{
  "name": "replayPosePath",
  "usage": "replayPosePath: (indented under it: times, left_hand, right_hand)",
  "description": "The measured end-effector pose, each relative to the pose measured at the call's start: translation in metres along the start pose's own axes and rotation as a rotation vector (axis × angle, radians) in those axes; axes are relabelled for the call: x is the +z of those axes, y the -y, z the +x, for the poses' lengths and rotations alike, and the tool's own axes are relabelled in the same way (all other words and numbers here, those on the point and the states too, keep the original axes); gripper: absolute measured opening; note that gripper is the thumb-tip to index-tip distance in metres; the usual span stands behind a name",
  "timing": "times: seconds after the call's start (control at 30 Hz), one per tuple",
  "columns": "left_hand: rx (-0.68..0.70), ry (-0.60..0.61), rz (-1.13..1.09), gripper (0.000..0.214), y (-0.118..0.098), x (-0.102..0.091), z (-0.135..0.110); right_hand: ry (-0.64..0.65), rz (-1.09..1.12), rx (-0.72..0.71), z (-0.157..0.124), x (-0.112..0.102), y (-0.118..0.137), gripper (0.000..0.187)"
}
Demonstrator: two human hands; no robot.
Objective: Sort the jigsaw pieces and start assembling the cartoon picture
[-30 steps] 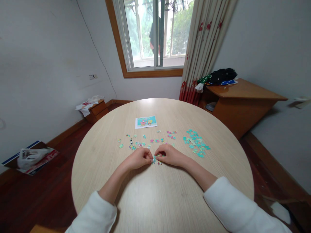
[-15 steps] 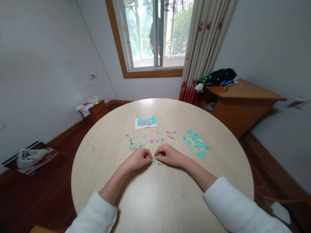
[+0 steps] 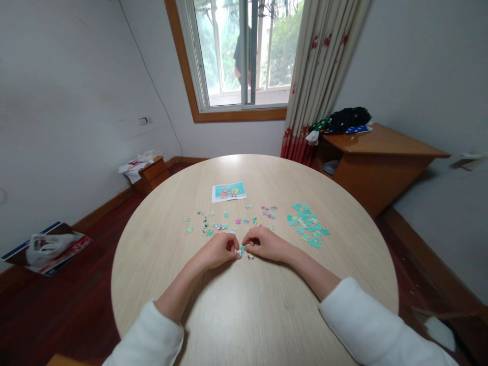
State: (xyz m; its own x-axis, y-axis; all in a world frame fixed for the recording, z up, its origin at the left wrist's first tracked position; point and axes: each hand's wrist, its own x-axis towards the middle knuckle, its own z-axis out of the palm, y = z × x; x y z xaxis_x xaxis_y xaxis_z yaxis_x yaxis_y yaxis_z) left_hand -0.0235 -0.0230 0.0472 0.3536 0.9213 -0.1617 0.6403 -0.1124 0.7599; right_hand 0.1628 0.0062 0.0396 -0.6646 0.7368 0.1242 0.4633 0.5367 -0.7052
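Low over the near middle of the round table, my left hand (image 3: 221, 249) has its thumb and fingers closed on a small puzzle piece (image 3: 239, 251). My right hand (image 3: 264, 243) faces it from the other side, its fingertips pinched at the edge of a few puzzle pieces (image 3: 250, 256) lying between the hands. The fingers partly cover these pieces. Just beyond my hands lie loose puzzle pieces (image 3: 219, 226) in mixed colours, with pink pieces (image 3: 269, 214) among them. To the right is a pile of mostly turquoise puzzle pieces (image 3: 308, 225).
A picture card (image 3: 230, 191) with cartoon figures lies farther back on the table (image 3: 244, 315). Behind it are a window and a curtain (image 3: 318, 71). A wooden desk (image 3: 385, 147) with cloths on it stands at right; a plastic bag (image 3: 49, 249) rests at left.
My left fingertips have shifted slightly, and a pale part of the piece shows more at them. My right hand stays almost still.
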Motion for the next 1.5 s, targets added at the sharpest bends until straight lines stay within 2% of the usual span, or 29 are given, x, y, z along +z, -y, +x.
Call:
replayPosePath:
  times: [1.5]
  left_hand:
    - [-0.006,-0.013,0.016,0.016,0.0006,0.0006,-0.0004]
  right_hand:
    - [-0.004,0.014,0.009,0.0009,0.0012,-0.0013,0.015]
